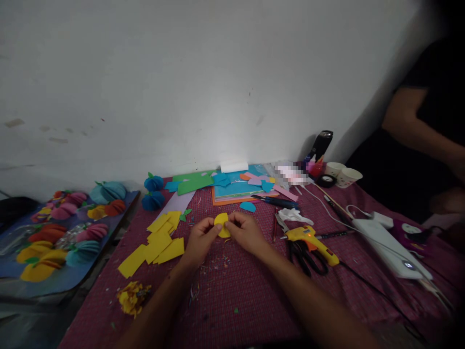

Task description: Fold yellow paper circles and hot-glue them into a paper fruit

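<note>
Between my two hands is a small rounded piece of yellow paper (220,219), held above the cloth-covered table. My left hand (200,238) pinches its left edge, and my right hand (246,233) grips the right side with thumb and fingers. Just left of my left hand lie several yellow paper rectangles (158,245), overlapping. A green paper leaf (185,214) rests beyond them. Farther back is a blue paper half-circle (247,207). Near my right forearm lie a yellow glue gun (308,237) and black-handled scissors (303,261).
Coloured paper sheets (236,196) are stacked by the wall. Finished paper pumpkins (47,232) fill a blue board at left. A white power bank (392,247), paper cups (347,177) and a black flask (322,143) stand at right, near a seated person (417,116).
</note>
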`<state>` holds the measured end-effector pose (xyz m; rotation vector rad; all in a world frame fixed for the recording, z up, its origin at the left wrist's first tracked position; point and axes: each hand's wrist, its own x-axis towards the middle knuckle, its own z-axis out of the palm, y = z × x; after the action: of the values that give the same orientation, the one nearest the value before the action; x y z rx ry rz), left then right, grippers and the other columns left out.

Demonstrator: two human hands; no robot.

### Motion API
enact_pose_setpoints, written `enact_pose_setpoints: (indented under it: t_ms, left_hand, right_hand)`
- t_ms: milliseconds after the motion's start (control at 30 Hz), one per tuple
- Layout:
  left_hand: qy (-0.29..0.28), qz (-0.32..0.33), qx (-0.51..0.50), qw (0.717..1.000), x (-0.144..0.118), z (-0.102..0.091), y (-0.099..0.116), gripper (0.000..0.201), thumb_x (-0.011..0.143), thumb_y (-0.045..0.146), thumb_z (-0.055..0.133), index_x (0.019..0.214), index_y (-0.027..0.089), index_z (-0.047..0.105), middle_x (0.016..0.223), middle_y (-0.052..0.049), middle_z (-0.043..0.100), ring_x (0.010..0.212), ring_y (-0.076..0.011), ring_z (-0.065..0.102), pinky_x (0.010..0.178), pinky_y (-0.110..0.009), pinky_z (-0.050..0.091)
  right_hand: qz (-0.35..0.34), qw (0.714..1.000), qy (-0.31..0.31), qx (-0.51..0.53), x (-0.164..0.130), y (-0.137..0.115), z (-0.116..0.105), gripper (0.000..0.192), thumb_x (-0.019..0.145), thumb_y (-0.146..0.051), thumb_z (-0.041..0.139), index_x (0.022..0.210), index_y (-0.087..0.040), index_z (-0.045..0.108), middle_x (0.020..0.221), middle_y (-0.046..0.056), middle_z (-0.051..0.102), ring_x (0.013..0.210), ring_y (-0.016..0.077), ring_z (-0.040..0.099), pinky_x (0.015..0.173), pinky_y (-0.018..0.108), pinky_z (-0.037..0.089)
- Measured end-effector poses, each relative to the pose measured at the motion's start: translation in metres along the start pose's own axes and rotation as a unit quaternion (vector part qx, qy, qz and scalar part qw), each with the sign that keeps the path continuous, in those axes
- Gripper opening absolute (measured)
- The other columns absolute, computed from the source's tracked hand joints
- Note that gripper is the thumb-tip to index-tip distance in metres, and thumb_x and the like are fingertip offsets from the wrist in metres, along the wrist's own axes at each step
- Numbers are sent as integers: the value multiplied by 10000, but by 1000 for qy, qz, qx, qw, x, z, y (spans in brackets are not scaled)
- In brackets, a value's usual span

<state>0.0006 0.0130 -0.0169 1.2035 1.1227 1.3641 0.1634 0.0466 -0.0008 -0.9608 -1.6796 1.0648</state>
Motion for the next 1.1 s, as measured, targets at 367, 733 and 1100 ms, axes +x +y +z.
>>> enact_pose_setpoints:
  t_ms: [367, 733, 1100]
  left_hand:
    - [-27, -11, 49, 998, 0, 3, 4, 276, 794, 411, 748, 765, 150, 667, 713, 7, 629, 663, -122, 530, 635, -225, 409]
    - [28, 6, 22, 999, 1, -1, 0, 245, 837, 399, 715, 808, 159, 675, 747, 2, 639, 690, -123, 548, 659, -226, 444]
    - [43, 0, 28, 999, 1, 1, 2, 250, 793, 395, 749, 805, 153, 685, 732, 13, 628, 672, -115, 544, 641, -218, 432]
  right_hand:
    - [-40, 999, -14, -15, -1, -4, -4, 208, 898, -305, 555, 763, -183, 657, 720, -10, 639, 653, 123, 556, 603, 227, 412]
    - [-38, 996, -42, -74, 0, 2, -2, 215, 887, -256, 556, 699, -179, 626, 681, -21, 614, 616, 110, 526, 571, 222, 358]
    - [-39, 991, -91, -96, -4, 0, -3, 255, 897, -260, 555, 661, -172, 594, 636, -36, 578, 589, 95, 499, 551, 214, 320]
